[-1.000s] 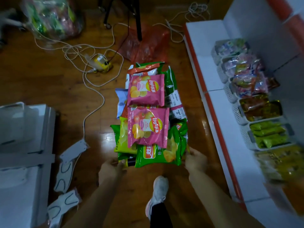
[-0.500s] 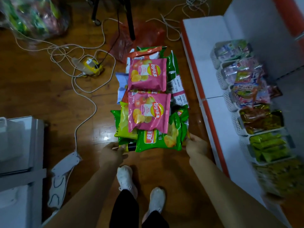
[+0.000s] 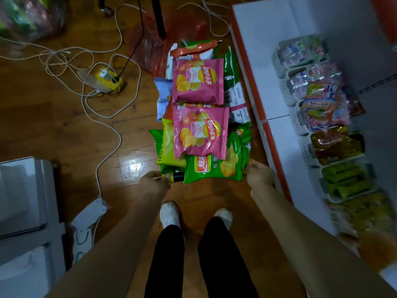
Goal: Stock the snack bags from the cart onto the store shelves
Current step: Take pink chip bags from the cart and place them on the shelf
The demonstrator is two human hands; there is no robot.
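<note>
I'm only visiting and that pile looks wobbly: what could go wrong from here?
The nearer pink crisp bag lies loose atop the heaped pile and could slide off if the cart jolts. A crumpled red plastic bag lies on the wooden floor beyond the pile, and white cables loop to the left; either might snag under the cart. The left hand and right hand both grip the black cart handle, so neither is free to catch a falling bag.

The left hand and right hand grip the black cart handle at opposite ends. Pink and green foil snack bags lie heaped beyond it. A white shelf with orange edge stands just to the right and holds white perforated baskets of packets.
</note>
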